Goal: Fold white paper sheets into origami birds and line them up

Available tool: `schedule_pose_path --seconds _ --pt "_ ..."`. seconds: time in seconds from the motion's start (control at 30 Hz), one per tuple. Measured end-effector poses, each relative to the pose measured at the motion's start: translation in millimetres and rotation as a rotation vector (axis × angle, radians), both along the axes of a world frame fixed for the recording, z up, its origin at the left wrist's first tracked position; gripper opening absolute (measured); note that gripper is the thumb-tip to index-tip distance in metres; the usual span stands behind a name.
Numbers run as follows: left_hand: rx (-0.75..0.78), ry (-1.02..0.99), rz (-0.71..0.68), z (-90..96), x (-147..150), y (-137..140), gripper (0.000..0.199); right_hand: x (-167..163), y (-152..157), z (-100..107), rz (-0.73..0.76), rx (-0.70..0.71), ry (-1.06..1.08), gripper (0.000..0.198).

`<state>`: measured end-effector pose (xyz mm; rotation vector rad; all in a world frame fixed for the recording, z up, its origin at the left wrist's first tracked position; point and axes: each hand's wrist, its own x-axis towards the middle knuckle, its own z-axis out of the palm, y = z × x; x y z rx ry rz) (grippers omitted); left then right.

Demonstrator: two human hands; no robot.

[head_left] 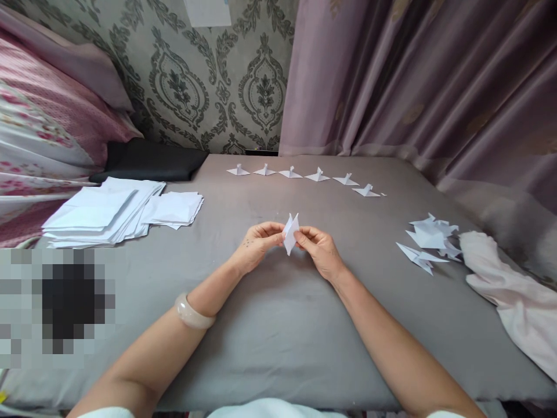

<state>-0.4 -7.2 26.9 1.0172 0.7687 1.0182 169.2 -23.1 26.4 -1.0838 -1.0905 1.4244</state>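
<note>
Between both hands a small folded white paper [290, 233] is held up over the middle of the grey-covered table [278, 337]. It is diamond-shaped, with two points sticking up at the top and one pointing down. My left hand [261, 244] pinches its left side between thumb and fingers. On the right side, my right hand [319, 248] grips it the same way, the thumb lying on the front. The fingertips behind the paper are partly hidden. A pale bangle [194, 312] circles my left wrist.
Several folded paper birds [317, 175] stand in a row along the back. Stacks of white paper sheets [91, 209] and smaller squares [174, 208] lie left, near a black folded cloth [150, 159]. More folded papers [430, 235] and a pale cloth [500, 278] lie right.
</note>
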Motion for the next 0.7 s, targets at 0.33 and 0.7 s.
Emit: schedule_pose_path --seconds 0.33,0.7 --pt "0.129 0.125 0.03 -2.9 4.3 -2.1 0.023 -1.4 -4.0 1.3 0.014 0.189 -0.21 0.014" --pt "0.084 0.055 0.03 -5.4 3.0 -1.6 0.031 0.0 -4.3 -0.4 0.066 0.198 -0.228 0.02"
